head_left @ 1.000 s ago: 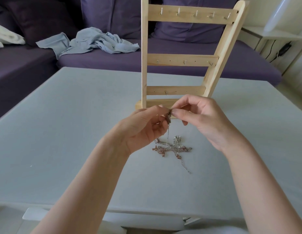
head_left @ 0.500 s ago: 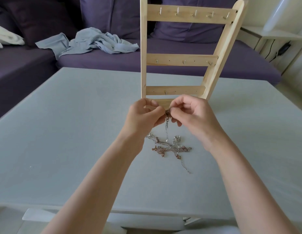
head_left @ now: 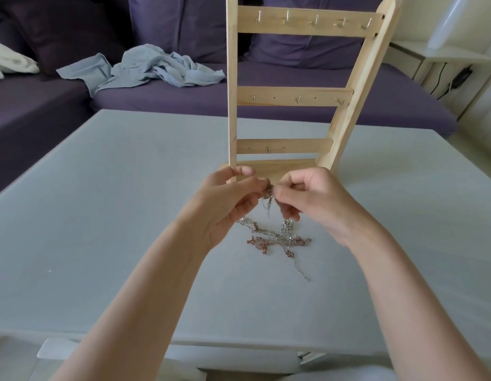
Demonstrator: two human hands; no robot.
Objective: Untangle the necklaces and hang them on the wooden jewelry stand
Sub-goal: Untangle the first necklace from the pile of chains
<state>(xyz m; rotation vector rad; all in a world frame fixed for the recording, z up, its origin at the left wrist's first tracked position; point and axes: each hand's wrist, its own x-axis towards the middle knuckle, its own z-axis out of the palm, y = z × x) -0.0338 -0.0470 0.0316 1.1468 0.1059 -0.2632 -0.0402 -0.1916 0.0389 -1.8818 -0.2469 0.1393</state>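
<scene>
Left hand [head_left: 225, 204] and right hand [head_left: 313, 199] pinch one knot of the necklaces [head_left: 277, 239] above the bench [head_left: 101, 215]. The remaining tangle lies below, near the wooden stand [head_left: 293, 94], hooks bare.

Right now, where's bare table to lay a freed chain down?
Bare table lies left of the left hand, and more right of the right hand, beside the wooden stand. The near edge under the forearms is bare too. Crowded: the tangled necklaces under both hands, just before the stand's base.
</scene>
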